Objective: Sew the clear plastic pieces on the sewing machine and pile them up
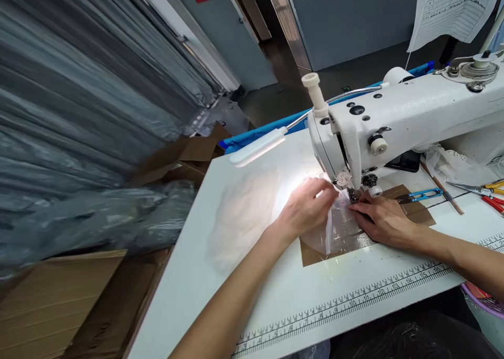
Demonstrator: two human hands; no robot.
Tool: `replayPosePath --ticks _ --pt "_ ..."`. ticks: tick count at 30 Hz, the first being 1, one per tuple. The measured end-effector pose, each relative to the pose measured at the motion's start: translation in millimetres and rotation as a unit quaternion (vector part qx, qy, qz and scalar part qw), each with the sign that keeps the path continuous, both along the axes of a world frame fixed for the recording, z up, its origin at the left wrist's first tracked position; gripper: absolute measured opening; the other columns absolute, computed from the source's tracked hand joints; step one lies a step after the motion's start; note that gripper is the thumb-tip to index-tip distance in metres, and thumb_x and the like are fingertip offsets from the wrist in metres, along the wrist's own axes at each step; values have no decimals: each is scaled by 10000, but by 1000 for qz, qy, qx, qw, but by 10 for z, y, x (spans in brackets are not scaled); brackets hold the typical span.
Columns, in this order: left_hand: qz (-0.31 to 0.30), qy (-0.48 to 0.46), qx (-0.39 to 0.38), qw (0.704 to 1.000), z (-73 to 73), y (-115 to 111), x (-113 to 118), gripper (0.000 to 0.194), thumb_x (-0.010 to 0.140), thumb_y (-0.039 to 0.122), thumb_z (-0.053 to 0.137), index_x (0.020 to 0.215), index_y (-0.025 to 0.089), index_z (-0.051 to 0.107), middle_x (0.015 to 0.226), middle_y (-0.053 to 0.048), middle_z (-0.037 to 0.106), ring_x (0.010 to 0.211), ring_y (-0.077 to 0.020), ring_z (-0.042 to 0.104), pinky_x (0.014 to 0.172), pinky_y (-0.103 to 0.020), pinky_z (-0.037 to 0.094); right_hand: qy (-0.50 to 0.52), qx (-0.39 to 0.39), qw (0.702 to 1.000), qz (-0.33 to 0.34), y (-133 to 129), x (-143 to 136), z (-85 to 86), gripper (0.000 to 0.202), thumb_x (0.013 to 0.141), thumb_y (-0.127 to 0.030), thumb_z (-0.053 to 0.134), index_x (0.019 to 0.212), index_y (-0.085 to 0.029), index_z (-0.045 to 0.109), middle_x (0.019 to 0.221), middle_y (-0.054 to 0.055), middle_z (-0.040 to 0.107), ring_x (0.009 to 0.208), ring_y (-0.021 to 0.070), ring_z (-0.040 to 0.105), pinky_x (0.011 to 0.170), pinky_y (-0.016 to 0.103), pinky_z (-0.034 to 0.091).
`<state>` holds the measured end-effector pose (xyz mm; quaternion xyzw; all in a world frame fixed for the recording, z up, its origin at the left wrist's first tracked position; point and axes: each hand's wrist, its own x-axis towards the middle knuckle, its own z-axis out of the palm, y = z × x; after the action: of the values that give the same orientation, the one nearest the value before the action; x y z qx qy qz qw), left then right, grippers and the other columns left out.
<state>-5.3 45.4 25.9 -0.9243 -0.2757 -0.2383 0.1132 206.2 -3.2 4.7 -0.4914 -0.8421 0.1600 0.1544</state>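
Observation:
A piece of sheer white fabric (334, 225) lies below the needle area of a white sewing machine (417, 112). My left hand (309, 204) is left of the presser foot (352, 193), its thumb and fingers pinched on the fabric's edge. Close to the foot on the other side, my right hand (384, 222) has its fingers drawn together on the same fabric, the tips partly hidden. A pale pink ruffled trim (344, 178) bunches up at the machine head. Beneath the fabric is a brown plate (309, 254).
Blue thread snips (425, 194), pliers with yellow handles (494, 186) and a dark phone (407, 160) lie right of the needle. A white lamp (258, 147) reaches over the table (185, 275). A ruler strip (354, 301) runs along the front edge. Cardboard boxes (59, 296) stand left.

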Motion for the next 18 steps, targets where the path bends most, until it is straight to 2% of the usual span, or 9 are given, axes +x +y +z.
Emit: replayPosePath --ticks 1,3,5,6,8,11,13,15,18 --pt "-52 -9 -4 999 29 -125 -10 133 938 220 481 877 168 588 846 -62 644 727 -165 591 624 -292 505 11 -3 1000 8 9 17 -15 326 934 -218 462 1186 -238 668 1098 95 637 905 210 614 750 326 494" --pt "-125 23 -54 990 57 -345 -15 203 937 334 510 974 151 591 908 -80 659 776 -179 610 645 -309 535 18 -8 999 27 21 42 -35 367 918 -186 446 1214 -233 658 1107 97 637 918 209 617 771 330 505" --pt "-130 68 -49 988 22 -475 -12 161 961 224 447 955 145 587 891 -75 675 747 -167 619 630 -297 539 14 -1 999 39 24 53 -48 375 901 -170 447 1207 -212 660 1094 105 640 934 213 613 778 330 512" --pt "-122 73 -37 989 -16 -500 -9 175 964 161 410 932 146 582 862 -67 681 716 -158 620 614 -288 535 13 5 999 43 25 55 -51 375 896 -167 449 1204 -203 660 1090 110 640 943 217 611 779 331 516" --pt "-85 28 -37 995 -106 -492 -1 207 963 112 372 886 154 559 780 -44 675 637 -141 609 568 -268 519 13 15 999 46 34 61 -45 370 895 -174 451 1200 -193 659 1087 120 639 962 229 608 775 336 520" --pt "5 -79 -114 990 -187 -431 24 179 981 190 372 862 170 504 638 10 604 500 -109 537 469 -230 456 21 -4 998 60 78 100 6 347 904 -195 446 1171 -180 667 1073 127 644 924 222 616 760 337 519" --pt "65 -125 -185 973 -177 -412 48 165 968 195 382 824 186 463 567 54 532 424 -76 448 418 -196 380 51 -41 995 71 108 148 54 344 911 -195 432 1163 -167 665 998 109 663 826 189 623 732 321 518" --pt "97 -158 -244 952 -139 -416 72 171 937 181 397 769 198 425 533 76 470 407 -59 380 409 -181 324 99 -61 990 74 108 196 87 346 917 -191 409 1150 -143 660 937 95 671 773 172 624 732 320 522" --pt "109 -181 -267 940 -92 -440 95 199 906 177 416 709 203 393 526 79 420 422 -55 339 419 -183 296 135 -18 985 110 27 229 76 352 914 -186 389 1137 -128 655 1019 120 644 904 196 622 831 368 527"
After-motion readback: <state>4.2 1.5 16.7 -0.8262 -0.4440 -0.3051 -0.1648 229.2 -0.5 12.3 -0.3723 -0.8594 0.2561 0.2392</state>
